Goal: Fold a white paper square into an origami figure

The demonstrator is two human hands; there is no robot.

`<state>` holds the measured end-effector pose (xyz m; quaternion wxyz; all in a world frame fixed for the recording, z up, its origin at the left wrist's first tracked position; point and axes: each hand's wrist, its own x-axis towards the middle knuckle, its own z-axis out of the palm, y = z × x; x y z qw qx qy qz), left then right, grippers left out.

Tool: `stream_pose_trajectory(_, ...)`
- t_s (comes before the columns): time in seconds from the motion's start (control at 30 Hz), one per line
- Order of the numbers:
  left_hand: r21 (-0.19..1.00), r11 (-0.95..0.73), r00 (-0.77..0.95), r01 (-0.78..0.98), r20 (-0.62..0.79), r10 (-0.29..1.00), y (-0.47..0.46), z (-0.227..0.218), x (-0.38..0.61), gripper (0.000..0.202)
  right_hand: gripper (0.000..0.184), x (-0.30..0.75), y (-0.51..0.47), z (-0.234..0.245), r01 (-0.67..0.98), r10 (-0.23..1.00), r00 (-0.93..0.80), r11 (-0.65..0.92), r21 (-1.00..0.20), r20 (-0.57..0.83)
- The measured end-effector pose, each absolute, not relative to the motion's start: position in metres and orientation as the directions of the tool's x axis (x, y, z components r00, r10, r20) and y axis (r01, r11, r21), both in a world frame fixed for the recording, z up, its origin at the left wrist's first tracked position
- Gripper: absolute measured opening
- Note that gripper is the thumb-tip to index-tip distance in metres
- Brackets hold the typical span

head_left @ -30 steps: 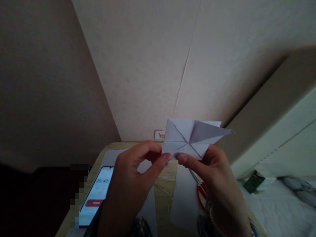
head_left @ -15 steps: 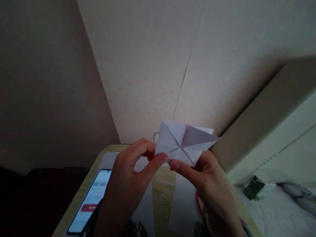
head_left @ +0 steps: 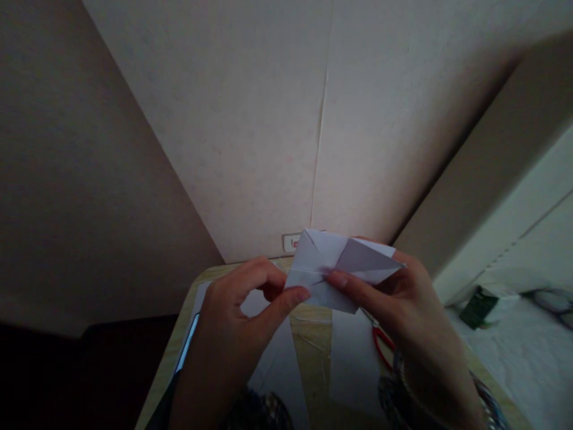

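Observation:
A white folded paper point(head_left: 338, 263) with crossing creases is held up above the table between both hands. My left hand point(head_left: 244, 319) pinches its lower left corner between thumb and bent fingers. My right hand point(head_left: 398, 304) grips the right side, its thumb pressed on the front near where the creases meet and its fingers behind. A pointed flap stands out from the paper toward the right. The right fingers are mostly hidden behind the paper.
On the wooden table point(head_left: 308, 364) lie white paper sheets point(head_left: 353, 358), red-handled scissors point(head_left: 382, 346) beneath my right wrist, and a phone point(head_left: 188, 343) partly behind my left arm. A wall socket point(head_left: 290, 242) is behind. At right, a green packet point(head_left: 478, 307) lies on white bedding.
My right thumb has slid up from the paper's bottom edge onto its front, near the crease centre. The paper tilts slightly more. The view has shifted, hiding most of the phone and revealing the scissors.

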<state>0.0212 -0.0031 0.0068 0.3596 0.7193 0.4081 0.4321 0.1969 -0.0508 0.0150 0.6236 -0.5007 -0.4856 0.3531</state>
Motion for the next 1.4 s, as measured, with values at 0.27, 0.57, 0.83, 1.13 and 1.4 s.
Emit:
stream_pose_trajectory(0.27,0.906,-0.334,0.247,0.261,0.272,0.930,-0.008,0.017,0.026,0.020,0.011,0.202,-0.058,0.015,0.044,0.893,0.352,0.283,-0.958,0.280)
stream_pose_trajectory(0.57,0.958,-0.285,0.073,0.003,0.284,0.956,-0.009,0.020,0.027,0.016,0.017,0.212,-0.056,0.015,0.202,0.930,0.180,0.282,-0.938,0.319)
stream_pose_trajectory(0.83,0.951,-0.234,-0.001,-0.201,0.238,0.971,-0.010,0.022,0.030,0.015,0.010,0.208,-0.052,0.019,0.421,0.924,-0.155,0.381,-0.823,0.349)
stream_pose_trajectory(1.13,0.964,-0.263,0.125,-0.038,0.265,0.956,-0.021,0.025,0.035,0.015,0.018,0.202,-0.050,0.013,0.350,0.952,-0.022,0.292,-0.890,0.304)
stream_pose_trajectory(1.4,0.971,-0.238,0.167,-0.029,0.239,0.956,-0.024,0.023,0.034,0.015,0.021,0.191,-0.052,0.016,0.261,0.965,0.015,0.247,-0.933,0.260)
